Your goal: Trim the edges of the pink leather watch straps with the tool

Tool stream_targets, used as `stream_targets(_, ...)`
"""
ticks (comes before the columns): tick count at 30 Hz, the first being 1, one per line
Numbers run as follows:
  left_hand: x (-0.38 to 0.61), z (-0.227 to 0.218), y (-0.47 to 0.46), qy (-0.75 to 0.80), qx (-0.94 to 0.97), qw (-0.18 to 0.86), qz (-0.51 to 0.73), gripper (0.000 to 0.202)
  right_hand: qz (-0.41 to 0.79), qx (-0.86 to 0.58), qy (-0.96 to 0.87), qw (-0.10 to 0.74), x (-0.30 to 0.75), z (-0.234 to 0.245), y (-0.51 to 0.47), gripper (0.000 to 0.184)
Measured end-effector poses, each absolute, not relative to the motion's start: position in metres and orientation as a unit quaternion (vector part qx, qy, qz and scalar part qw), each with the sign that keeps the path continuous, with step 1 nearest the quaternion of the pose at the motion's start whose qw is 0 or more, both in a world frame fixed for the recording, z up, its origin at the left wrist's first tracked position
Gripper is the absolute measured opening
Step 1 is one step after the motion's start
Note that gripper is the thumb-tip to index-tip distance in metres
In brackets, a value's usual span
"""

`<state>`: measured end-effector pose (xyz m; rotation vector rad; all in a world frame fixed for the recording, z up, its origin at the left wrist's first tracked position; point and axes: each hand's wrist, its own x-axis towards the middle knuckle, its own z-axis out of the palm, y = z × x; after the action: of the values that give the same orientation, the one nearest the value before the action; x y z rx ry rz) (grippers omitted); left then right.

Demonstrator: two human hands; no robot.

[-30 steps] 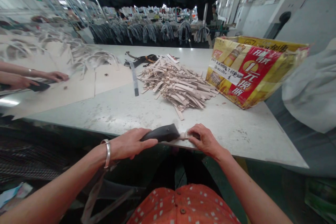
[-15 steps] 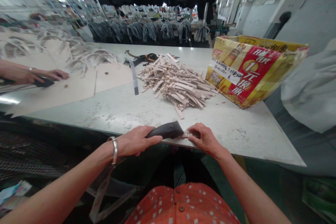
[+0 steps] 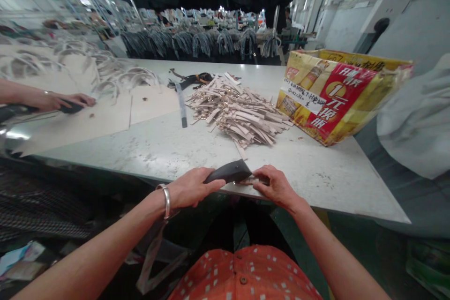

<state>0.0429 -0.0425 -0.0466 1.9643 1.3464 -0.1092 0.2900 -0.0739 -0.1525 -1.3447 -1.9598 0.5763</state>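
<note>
My left hand (image 3: pixel 195 186) is closed round a dark grey, elongated piece (image 3: pixel 230 172) with a broad flat end and a small round stud near it; its exact kind I cannot make out. My right hand (image 3: pixel 276 183) pinches a small pale strip (image 3: pixel 250 180) at the table's front edge. The dark piece's broad end lies over or against the strip, close to my right fingertips. A looped band (image 3: pixel 151 262) hangs below my left wrist. Just beyond my hands lies a heap of pale strips (image 3: pixel 242 112) with small gold-coloured metal parts.
A yellow and red cardboard box (image 3: pixel 337 98) stands right of the heap on the white table (image 3: pixel 316 168). At left, a co-worker's hands (image 3: pixel 66 102) hold a dark tool over pale sheets (image 3: pixel 151 103). A grey strip (image 3: pixel 182 108) and dark straps (image 3: pixel 195 78) lie behind.
My left hand has moved slightly right with the dark piece, bringing its end closer to my right fingers. My right hand stays nearly in place. The co-worker's hands shifted slightly.
</note>
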Motion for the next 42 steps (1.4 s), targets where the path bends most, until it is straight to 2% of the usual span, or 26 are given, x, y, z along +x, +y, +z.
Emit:
stream_targets(4, 0.039, -0.036, -0.047, 0.542, 0.764, 0.345, -0.056, 0.047, 0.224, -0.518, -0.751, 0.343, 0.291, -0.153, -0.074, 0.025)
stream_targets(9, 0.054, -0.025, -0.054, 0.515, 0.785, 0.337, -0.074, 0.043, 0.230, -0.519, -0.740, 0.361, 0.291, -0.155, -0.074, 0.044)
stream_targets(17, 0.064, -0.032, -0.041, 0.513, 0.781, 0.345, -0.089, 0.042, 0.242, -0.523, -0.737, 0.354, 0.293, -0.157, -0.075, 0.064)
stream_targets(25, 0.038, -0.033, -0.042, 0.535, 0.751, 0.374, -0.102, 0.048, 0.237, -0.530, -0.736, 0.348, 0.291, -0.157, -0.076, 0.063)
stream_targets(31, 0.057, -0.033, -0.043, 0.528, 0.774, 0.338, -0.084, 0.042, 0.225, -0.533, -0.739, 0.345, 0.291, -0.158, -0.075, 0.058)
stream_targets(36, 0.065, -0.039, -0.041, 0.540, 0.785, 0.299, -0.051, 0.041, 0.223, -0.537, -0.736, 0.345, 0.289, -0.161, -0.076, 0.065)
stream_targets(42, 0.031, -0.046, -0.047, 0.546, 0.774, 0.319, -0.020, 0.043, 0.182, -0.573, -0.711, 0.364, 0.316, -0.161, -0.073, 0.055)
